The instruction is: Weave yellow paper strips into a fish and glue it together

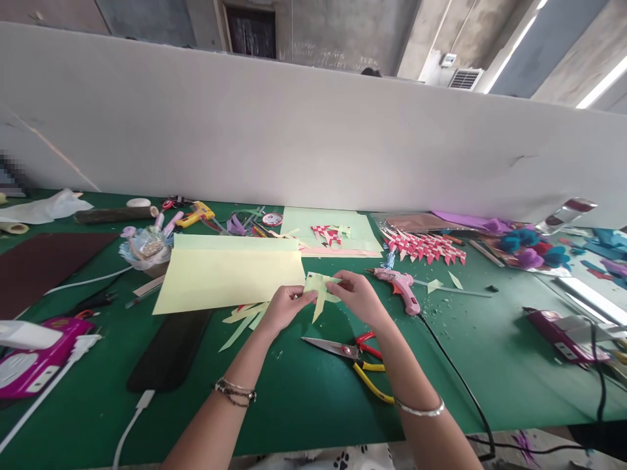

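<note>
Head view — both hands (323,301) pinch the green paper piece (319,288), its long pointed strip aiming down toward the person.

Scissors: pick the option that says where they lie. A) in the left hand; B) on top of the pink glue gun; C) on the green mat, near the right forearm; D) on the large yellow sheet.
C: the scissors lie flat on the green mat, just left of the right forearm, while the left hand and right hand hold a pale green paper piece between them.
</note>
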A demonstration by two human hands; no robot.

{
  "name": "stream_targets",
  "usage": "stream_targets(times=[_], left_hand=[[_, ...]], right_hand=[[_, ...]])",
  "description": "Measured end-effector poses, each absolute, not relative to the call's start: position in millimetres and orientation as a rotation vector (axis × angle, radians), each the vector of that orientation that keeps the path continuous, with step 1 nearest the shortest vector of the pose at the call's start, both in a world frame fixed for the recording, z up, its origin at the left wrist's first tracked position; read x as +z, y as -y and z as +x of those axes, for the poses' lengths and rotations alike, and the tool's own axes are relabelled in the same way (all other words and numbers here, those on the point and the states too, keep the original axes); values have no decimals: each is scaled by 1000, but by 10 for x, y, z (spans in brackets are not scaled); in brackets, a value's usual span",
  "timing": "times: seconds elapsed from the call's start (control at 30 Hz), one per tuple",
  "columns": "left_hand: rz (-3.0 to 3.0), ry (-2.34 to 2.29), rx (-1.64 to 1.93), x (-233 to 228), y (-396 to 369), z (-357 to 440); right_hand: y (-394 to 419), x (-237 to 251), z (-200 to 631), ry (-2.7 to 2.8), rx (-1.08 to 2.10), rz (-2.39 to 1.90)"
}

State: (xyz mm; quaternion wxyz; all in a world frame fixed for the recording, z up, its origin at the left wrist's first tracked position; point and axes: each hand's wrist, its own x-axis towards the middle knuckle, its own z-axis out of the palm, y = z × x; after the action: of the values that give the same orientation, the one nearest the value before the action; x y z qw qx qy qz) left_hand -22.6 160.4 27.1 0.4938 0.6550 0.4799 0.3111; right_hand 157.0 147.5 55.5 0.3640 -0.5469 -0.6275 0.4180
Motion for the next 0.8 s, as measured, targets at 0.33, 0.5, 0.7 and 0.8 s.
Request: stream_targets(times=[0.33,0.5,0.7,0.8], left_hand=[[1457,-1167,764,322,-1567,-219],[1404,-1193,810,288,-1585,-239],[1332,-1191,907,261,-1604,-234],[1277,-1160,949,245,-1610,-216]], right_hand=[[-1436,641,1541,1746,1003,-1369],[-1328,693,1934,1732,638,-1652],[-1223,315,2643,1669,80,-2483],[-1251,79,2790,1591,-11,-2641]])
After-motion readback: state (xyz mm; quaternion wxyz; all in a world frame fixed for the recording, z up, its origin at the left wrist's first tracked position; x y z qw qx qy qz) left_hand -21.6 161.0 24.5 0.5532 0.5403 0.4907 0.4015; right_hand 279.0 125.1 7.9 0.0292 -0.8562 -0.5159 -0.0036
